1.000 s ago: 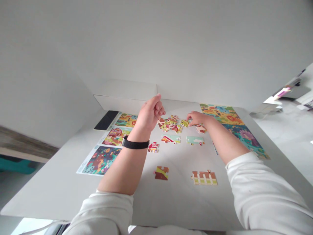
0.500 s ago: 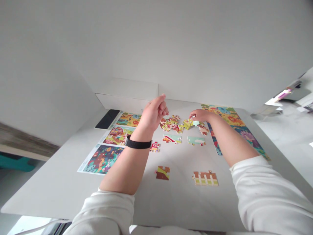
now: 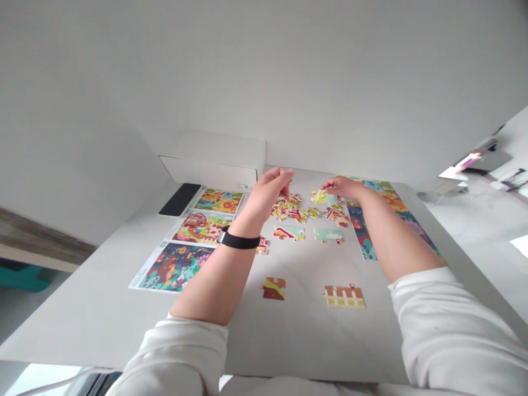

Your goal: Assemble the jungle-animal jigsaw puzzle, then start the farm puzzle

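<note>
My right hand (image 3: pixel 342 188) pinches a yellow-green and pale blue puzzle piece (image 3: pixel 319 196) just above the loose pieces. Curled over the left part of the pile (image 3: pixel 294 213) is my left hand (image 3: pixel 270 192); its fingertips are mostly hidden, and I cannot tell what they hold. Nearer me lie a joined strip with a red roof line (image 3: pixel 289 232) and a pale blue strip (image 3: pixel 329 235). A red barn piece (image 3: pixel 263 245) shows partly beside my left wrist. Closer still are a brown and green piece (image 3: pixel 274 288) and a joined white-fence section (image 3: pixel 345 297).
On the left lies a sheet of printed pictures (image 3: pixel 177 267), with a dark phone (image 3: pixel 180 199) behind it. A white box (image 3: pixel 210 168) stands at the back against the wall. Under my right forearm is another colourful picture sheet (image 3: pixel 363 236).
My right hand has lifted the yellow-green and blue piece from the pile. My left hand has shifted right and lower, its fingers now turned toward the pieces.
</note>
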Demonstrator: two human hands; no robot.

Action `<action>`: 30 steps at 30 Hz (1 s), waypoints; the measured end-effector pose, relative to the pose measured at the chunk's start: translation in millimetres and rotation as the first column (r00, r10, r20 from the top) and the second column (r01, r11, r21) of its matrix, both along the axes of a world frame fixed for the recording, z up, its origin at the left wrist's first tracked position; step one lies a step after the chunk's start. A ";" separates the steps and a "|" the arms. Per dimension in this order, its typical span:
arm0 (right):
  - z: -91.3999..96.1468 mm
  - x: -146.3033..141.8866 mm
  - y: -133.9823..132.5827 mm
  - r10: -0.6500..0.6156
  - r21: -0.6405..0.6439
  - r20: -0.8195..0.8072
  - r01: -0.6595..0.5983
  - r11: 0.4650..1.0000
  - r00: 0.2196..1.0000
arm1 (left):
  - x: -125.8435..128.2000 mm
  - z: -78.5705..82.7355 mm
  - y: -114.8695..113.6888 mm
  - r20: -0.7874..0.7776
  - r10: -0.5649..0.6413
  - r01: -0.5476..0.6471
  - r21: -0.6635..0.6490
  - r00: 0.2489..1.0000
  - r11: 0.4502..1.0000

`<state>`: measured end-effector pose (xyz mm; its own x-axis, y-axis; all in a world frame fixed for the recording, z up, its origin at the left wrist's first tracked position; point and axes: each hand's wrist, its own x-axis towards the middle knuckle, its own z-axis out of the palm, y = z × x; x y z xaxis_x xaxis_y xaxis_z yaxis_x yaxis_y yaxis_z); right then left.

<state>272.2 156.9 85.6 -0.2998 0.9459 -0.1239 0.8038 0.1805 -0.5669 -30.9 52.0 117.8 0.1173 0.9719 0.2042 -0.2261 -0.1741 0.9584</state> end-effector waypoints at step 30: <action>-68.7 -80.5 -6.2 0.105 0.350 0.239 -0.186 0.918 0.965 | -70.1 -96.1 56.5 -0.983 0.090 -0.221 0.053 0.162 0.974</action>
<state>191.7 150.8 16.9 -0.4428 0.8845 0.1468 0.8462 0.4664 -0.2579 -101.0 108.5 21.7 0.0006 0.9996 -0.0276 0.9235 0.0100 0.3834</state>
